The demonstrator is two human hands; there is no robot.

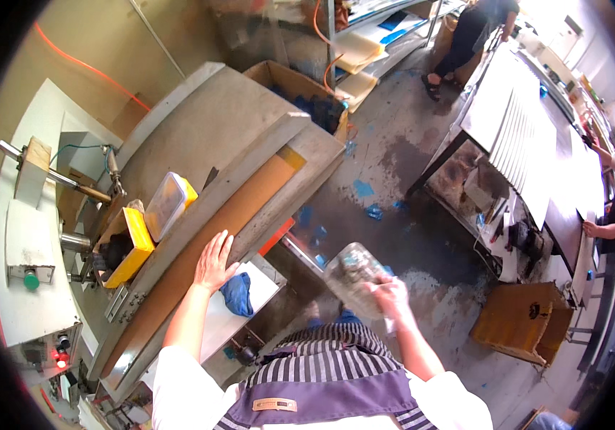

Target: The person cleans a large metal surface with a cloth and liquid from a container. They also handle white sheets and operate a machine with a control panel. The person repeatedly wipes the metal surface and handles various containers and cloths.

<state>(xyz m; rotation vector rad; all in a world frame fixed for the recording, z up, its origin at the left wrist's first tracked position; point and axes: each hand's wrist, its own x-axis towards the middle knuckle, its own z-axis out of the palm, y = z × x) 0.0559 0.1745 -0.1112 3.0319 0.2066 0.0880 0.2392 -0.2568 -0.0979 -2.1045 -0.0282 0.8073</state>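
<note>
My left hand (pixel 215 264) lies with its fingers stretched out on the brown strip (pixel 200 276) along the front of a large grey machine bed. In my right hand (pixel 390 295), a clear plastic container (pixel 354 276), rounded at the corners, is held out over the floor. Something greyish shows in or through it; I cannot make out what. Just below my left hand, a crumpled blue cloth or bag (pixel 236 294) rests on a white surface (pixel 214 322). A yellow box (pixel 132 247) with dark contents and a clear tub (pixel 167 208) sit on the machine.
Behind the machine stands a cardboard box (pixel 307 100) with dark blue stuff, beside a metal shelf (pixel 372 36). Blue scraps (pixel 364 189) litter the grey floor. At right are a long white-topped table (pixel 529 129), an open cardboard box (pixel 519 322) and two other people.
</note>
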